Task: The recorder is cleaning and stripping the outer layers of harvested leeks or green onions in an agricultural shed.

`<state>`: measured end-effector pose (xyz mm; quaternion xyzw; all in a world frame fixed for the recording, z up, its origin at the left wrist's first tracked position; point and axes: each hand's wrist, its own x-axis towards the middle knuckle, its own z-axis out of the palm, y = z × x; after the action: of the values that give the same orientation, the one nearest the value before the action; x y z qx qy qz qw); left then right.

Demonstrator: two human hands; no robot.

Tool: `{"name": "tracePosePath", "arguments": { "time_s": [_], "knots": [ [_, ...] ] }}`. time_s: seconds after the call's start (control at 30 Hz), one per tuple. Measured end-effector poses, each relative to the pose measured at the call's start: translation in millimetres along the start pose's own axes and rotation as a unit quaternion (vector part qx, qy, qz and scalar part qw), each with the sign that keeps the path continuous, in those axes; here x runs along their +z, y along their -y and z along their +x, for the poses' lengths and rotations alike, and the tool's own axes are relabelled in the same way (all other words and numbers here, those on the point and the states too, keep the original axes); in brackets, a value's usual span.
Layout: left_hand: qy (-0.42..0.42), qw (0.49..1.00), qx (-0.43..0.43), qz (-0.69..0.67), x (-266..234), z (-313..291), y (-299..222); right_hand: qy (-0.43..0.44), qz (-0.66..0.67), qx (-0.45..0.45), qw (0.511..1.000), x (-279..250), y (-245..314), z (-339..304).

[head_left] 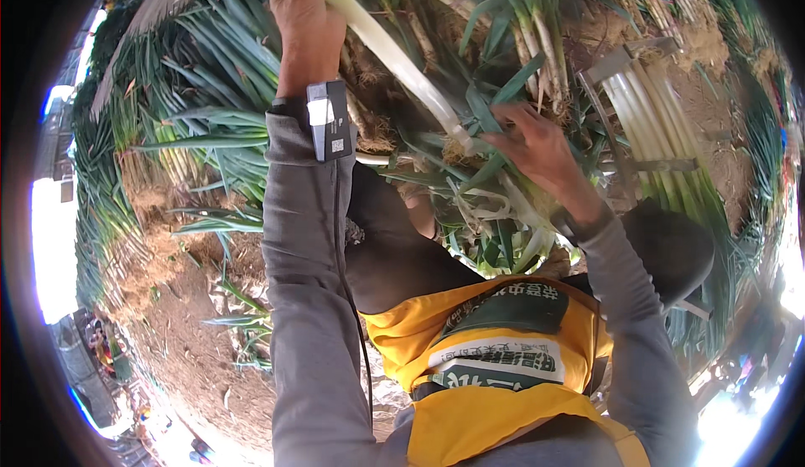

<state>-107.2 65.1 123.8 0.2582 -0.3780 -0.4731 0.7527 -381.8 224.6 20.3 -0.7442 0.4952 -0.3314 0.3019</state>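
Note single leek (392,53) slanting away from left hand (303,4), gripped along its green part by closed fingers. Observe right hand (539,147) with fingers loosely parted just beside the root end (462,137) (contact unclear). Beware possible snapping of the pale shaft (422,87) from sideways pulling.

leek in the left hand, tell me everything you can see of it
The leek has a long, straight, smooth-looking white shaft, turning pale green near the left hand, whose fingers grip it close to the picture's upper edge. It slants down to the right, with short roots at its lower end. That end lies beside the right hand; whether they touch is unclear. Its upper leaves are partly out of frame.
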Motion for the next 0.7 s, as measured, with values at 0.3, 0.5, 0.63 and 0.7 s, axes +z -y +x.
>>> {"name": "tracePosePath", "arguments": {
  "time_s": [0.3, 0.5, 0.63, 0.7],
  "knots": [
    [-0.052, 0.996, -0.039, -0.055, -10, 5, -7, -0.012, -0.082, -0.101, 0.991, 29, -17, 10],
    [0.004, 0.999, -0.025, -0.045, 4, -3, -21, 0.251, -0.309, -0.085, 0.913, 18, -106, -79],
    [0.071, 0.996, 0.007, -0.049, -27, 0, -14, -0.004, -0.069, -0.08, 0.994, 0, -22, -12],
    [-0.018, 0.993, -0.091, -0.072, -18, 1, -4, -0.07, -0.047, -0.049, 0.995, -1, 10, 27]
  ]
}}
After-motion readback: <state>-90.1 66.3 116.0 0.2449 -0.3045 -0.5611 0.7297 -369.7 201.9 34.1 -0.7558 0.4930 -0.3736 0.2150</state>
